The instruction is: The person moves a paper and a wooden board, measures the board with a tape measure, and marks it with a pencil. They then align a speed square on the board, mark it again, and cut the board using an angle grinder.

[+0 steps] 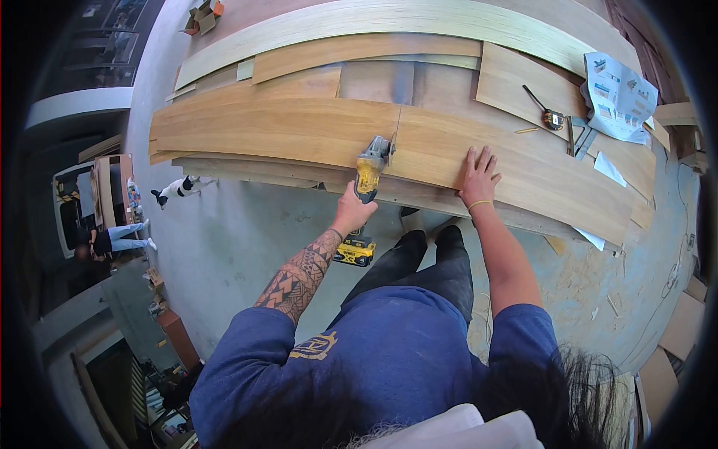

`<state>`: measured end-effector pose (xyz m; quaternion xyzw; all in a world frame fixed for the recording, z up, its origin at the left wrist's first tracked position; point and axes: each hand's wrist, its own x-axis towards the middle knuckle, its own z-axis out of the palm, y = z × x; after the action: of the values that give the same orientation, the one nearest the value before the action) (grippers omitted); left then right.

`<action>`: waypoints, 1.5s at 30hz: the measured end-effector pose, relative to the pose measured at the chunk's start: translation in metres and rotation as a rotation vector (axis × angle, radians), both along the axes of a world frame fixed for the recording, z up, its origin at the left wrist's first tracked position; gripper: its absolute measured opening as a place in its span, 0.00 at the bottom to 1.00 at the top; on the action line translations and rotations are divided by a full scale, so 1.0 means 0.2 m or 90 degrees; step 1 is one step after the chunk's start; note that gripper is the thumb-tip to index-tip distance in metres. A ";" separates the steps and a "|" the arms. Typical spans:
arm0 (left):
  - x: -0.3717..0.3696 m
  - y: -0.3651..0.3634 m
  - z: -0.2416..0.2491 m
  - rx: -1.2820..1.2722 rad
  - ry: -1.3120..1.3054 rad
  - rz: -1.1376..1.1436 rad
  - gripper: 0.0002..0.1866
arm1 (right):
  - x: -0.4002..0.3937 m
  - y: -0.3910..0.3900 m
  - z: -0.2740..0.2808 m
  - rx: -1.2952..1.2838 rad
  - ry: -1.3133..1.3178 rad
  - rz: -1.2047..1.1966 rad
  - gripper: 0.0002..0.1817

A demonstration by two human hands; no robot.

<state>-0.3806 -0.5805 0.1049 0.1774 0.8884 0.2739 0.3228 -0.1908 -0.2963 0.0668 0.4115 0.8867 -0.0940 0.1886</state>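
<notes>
A yellow and black cordless angle grinder is gripped in my left hand, its battery hanging over the bench's near edge. The disc end of the tool rests at a long wooden board, beside a thin dark line that crosses the wood. My right hand lies flat with fingers spread on the board to the right of that line, near its front edge. It holds nothing. Whether the disc touches the wood cannot be made out.
Further back lie more boards, a tape measure, a metal square, a pencil and a printed sheet. A black and white dog and another person are at the left. Cables and scraps lie on the right floor.
</notes>
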 end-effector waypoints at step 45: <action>0.05 -0.07 0.04 -0.065 -0.079 0.026 0.29 | 0.01 0.00 -0.01 -0.008 0.021 -0.006 0.71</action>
<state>-0.3699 -0.5939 0.1134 0.1253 0.8831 0.2453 0.3799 -0.1879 -0.2958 0.0643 0.4130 0.8871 -0.1073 0.1759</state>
